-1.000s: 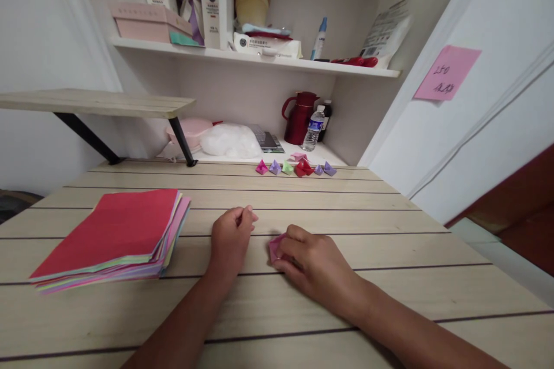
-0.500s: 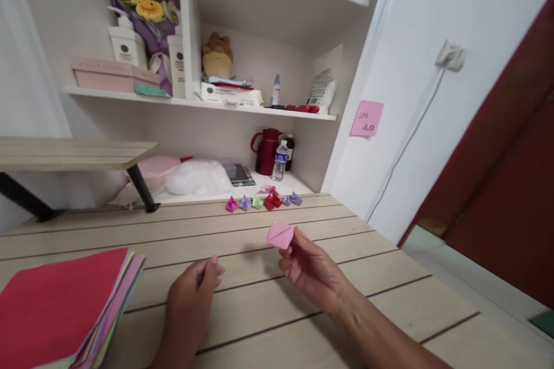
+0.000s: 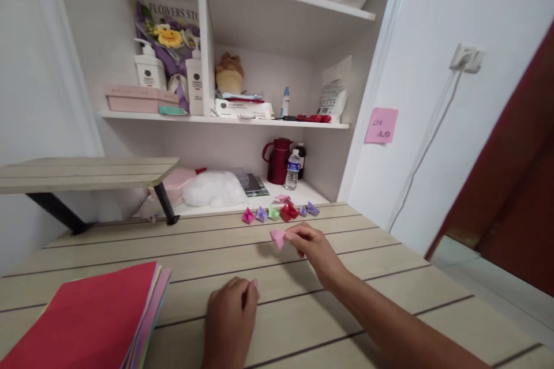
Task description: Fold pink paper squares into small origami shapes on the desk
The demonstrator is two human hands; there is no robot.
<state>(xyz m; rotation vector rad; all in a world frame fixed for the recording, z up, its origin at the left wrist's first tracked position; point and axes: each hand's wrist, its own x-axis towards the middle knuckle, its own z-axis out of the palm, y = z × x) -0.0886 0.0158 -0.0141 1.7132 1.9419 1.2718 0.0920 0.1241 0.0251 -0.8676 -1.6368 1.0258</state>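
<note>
A small pink origami boat [image 3: 277, 238] is pinched at its right side between the thumb and fingers of my right hand [image 3: 312, 249], a little above the table. Just beyond it, a row of folded paper pieces lies near the table's back edge: a magenta one [image 3: 248, 215], a lilac one [image 3: 261, 214], a green one [image 3: 273, 213], red ones [image 3: 288, 212] and more purple ones [image 3: 313, 209]. My left hand [image 3: 234, 314] rests on the table nearer to me, its fingers curled in, with nothing visible in them.
A stack of coloured paper [image 3: 99, 311], red on top, lies at the left. Behind it stands a small raised shelf [image 3: 90, 172] on black legs. At the back are a dark red jug [image 3: 278, 161], a water bottle [image 3: 293, 170] and a white plastic bag [image 3: 214, 188].
My right hand has moved the pink origami boat forward, closer to the row, and turned it so a point faces down. The view has shifted left; my left hand stays curled.
</note>
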